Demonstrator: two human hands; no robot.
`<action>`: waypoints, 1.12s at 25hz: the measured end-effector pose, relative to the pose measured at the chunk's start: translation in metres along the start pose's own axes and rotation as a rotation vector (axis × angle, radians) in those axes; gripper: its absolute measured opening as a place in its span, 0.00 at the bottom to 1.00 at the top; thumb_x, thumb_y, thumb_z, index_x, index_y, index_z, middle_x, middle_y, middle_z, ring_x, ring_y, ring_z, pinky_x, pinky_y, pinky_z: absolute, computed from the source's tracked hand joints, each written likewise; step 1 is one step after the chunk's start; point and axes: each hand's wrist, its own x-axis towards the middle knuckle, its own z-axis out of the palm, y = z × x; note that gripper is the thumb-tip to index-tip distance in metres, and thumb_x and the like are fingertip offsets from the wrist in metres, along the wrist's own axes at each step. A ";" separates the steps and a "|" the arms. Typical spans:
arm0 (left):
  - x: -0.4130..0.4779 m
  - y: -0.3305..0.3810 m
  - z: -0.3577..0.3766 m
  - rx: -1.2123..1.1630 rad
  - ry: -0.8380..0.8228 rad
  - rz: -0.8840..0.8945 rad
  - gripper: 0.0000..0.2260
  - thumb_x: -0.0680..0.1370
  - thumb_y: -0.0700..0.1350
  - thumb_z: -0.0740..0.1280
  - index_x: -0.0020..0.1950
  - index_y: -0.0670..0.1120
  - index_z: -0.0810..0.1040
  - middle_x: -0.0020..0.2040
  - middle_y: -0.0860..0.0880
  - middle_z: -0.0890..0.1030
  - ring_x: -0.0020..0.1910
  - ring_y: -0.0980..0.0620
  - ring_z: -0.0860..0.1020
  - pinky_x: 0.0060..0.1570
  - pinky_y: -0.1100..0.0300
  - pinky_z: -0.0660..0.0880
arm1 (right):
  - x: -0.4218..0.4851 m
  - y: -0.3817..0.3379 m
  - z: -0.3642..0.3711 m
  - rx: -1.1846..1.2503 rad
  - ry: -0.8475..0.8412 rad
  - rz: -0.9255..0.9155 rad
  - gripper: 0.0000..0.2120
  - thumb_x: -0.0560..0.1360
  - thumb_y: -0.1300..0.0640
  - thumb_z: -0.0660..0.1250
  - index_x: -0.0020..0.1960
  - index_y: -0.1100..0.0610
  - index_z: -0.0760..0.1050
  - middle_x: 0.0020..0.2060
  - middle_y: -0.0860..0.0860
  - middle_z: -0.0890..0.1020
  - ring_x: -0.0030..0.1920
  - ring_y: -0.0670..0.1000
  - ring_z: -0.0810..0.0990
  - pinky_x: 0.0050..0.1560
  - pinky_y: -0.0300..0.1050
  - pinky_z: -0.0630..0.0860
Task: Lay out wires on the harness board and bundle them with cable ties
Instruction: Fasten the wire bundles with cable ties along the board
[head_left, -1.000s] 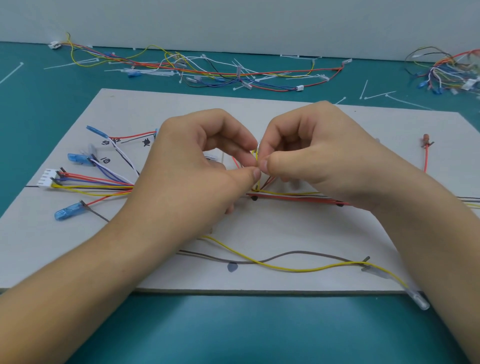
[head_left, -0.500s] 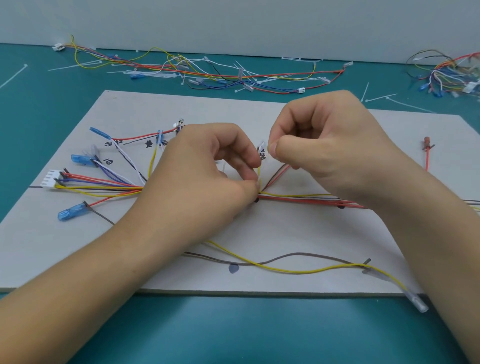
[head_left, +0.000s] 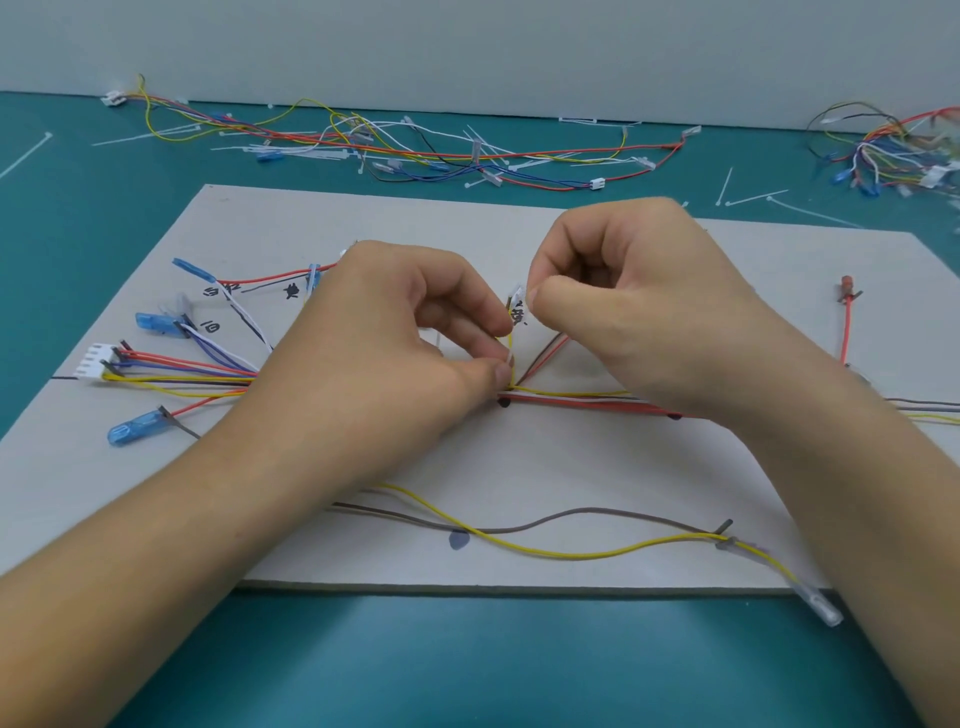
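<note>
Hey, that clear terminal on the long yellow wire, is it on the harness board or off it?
Off. The clear terminal lies past the harness board front edge, on the teal table.

One harness board (head_left: 597, 467), one white plug (head_left: 96, 362), three blue sleeves (head_left: 156, 323) by its left edge, two wire heaps (head_left: 415, 150) along the bench's far edge.

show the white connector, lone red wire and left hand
white connector (head_left: 96, 362), head view, middle of its housing
lone red wire (head_left: 845, 332), head view, midway along it
left hand (head_left: 384, 338), head view, its back
</note>
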 end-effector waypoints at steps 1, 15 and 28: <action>0.001 0.000 0.000 0.021 -0.002 0.007 0.10 0.70 0.36 0.78 0.41 0.50 0.83 0.36 0.53 0.87 0.20 0.63 0.74 0.22 0.72 0.66 | 0.000 0.000 0.001 -0.055 0.025 -0.014 0.04 0.70 0.58 0.67 0.37 0.54 0.79 0.27 0.45 0.76 0.27 0.42 0.70 0.28 0.36 0.67; 0.001 0.004 0.000 0.259 -0.041 0.087 0.10 0.69 0.38 0.78 0.39 0.51 0.82 0.35 0.58 0.86 0.21 0.68 0.72 0.27 0.75 0.65 | -0.002 -0.002 0.003 -0.183 0.190 -0.082 0.06 0.73 0.60 0.66 0.38 0.52 0.76 0.29 0.45 0.77 0.30 0.43 0.73 0.29 0.33 0.67; -0.007 -0.004 0.007 0.486 -0.031 0.345 0.09 0.74 0.45 0.73 0.52 0.56 0.83 0.42 0.59 0.82 0.34 0.72 0.70 0.37 0.68 0.65 | 0.004 0.006 -0.034 -0.420 0.113 0.247 0.08 0.76 0.55 0.66 0.40 0.51 0.81 0.33 0.44 0.81 0.32 0.43 0.78 0.31 0.37 0.67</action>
